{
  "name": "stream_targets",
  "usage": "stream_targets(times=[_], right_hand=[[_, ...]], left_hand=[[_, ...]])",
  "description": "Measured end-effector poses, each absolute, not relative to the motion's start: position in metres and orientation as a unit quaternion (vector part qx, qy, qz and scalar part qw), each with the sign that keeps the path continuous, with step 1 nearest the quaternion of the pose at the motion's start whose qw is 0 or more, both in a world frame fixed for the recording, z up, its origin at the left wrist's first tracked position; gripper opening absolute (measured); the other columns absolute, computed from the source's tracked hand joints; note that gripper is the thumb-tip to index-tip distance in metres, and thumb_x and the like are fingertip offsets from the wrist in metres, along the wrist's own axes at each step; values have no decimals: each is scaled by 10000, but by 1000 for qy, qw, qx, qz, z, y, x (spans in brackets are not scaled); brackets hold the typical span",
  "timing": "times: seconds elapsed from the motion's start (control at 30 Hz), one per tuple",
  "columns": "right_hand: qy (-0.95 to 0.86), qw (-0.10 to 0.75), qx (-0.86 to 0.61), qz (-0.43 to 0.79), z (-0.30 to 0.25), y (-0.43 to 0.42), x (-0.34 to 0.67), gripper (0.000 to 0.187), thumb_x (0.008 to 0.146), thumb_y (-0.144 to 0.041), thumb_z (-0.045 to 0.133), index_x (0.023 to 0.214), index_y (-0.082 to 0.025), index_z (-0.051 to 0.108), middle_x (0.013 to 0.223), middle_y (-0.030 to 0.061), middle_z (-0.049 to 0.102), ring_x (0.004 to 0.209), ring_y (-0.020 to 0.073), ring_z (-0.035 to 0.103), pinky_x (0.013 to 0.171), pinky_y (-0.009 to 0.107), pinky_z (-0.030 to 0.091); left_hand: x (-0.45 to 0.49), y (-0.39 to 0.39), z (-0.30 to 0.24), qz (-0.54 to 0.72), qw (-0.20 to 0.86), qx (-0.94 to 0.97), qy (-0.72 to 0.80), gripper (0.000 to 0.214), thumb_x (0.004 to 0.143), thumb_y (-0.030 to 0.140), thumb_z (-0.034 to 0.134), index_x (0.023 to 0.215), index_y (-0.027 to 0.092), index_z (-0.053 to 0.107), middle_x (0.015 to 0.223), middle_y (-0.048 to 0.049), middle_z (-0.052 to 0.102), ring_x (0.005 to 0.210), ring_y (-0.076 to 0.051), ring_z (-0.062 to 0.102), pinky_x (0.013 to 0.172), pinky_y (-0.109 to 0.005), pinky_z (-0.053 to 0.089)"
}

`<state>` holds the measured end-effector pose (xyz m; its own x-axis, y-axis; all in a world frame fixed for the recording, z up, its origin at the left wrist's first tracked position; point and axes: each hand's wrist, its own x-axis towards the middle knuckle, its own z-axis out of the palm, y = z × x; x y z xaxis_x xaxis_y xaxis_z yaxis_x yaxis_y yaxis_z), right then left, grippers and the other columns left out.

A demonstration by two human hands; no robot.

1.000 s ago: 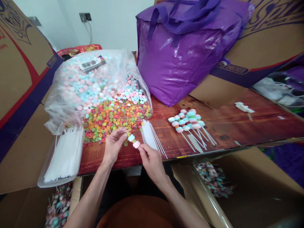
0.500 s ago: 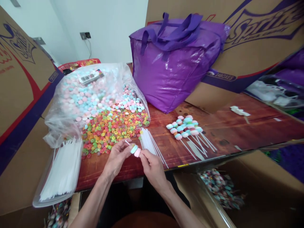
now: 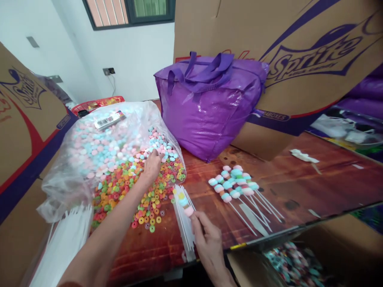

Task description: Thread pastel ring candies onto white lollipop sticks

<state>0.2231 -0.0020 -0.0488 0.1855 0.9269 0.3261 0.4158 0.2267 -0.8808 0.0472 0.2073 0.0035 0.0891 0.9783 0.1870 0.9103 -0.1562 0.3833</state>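
My left hand (image 3: pixel 152 163) reaches forward into the pile of pink and blue candies (image 3: pixel 155 145) at the mouth of a clear plastic bag (image 3: pixel 89 147); its fingers curl down among them and what they grip is hidden. My right hand (image 3: pixel 208 239) pinches a white stick threaded with a yellow, a blue and a pink candy (image 3: pixel 184 202), held just above a bundle of loose white sticks (image 3: pixel 183 227). Colourful ring candies (image 3: pixel 143 199) lie spread between my arms.
Several finished candy sticks (image 3: pixel 235 185) lie on the wooden table (image 3: pixel 299 183) to the right. A purple bag (image 3: pixel 206 103) stands behind them. Cardboard boxes (image 3: pixel 284 48) wall in both sides. More white sticks (image 3: pixel 64 243) sit in a tray at the lower left.
My left hand has let go of the stick and moved forward into the candy pile. My right hand now holds the candy stick alone, lower and nearer the table edge. The camera tilted up.
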Motion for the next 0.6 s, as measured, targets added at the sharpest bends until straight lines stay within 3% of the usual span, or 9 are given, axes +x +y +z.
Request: stream_targets(times=[0.27, 0.43, 0.6], right_hand=[[-601, 530, -546, 243, -53, 1, 223, 262, 985, -289, 502, 840, -163, 680, 598, -26, 562, 486, 88, 505, 471, 161, 385], [-595, 509, -563, 265, -60, -3, 228, 293, 989, -336, 500, 900, -152, 710, 635, 7, 633, 524, 111, 578, 510, 157, 445], [-568, 520, -583, 259, -76, -4, 229, 413, 941, -501, 558, 900, -138, 750, 701, 52, 697, 580, 146, 645, 587, 168, 505]], left_hand=[[50, 217, 4, 153, 15, 745, 649, 354, 975, 218, 455, 1286, 212, 622, 1122, -109, 599, 978, -251, 613, 819, -324, 467], [65, 210, -2, 51, 12, 779, 625, 316, 972, 150, 430, 1199, 154, 650, 1115, -162, 619, 1151, -306, 538, 853, -353, 484], [70, 208, 1, 56, 45, 766, 639, 311, 930, 54, 438, 1124, 123, 672, 1058, -181, 661, 1177, -306, 537, 925, -374, 479]])
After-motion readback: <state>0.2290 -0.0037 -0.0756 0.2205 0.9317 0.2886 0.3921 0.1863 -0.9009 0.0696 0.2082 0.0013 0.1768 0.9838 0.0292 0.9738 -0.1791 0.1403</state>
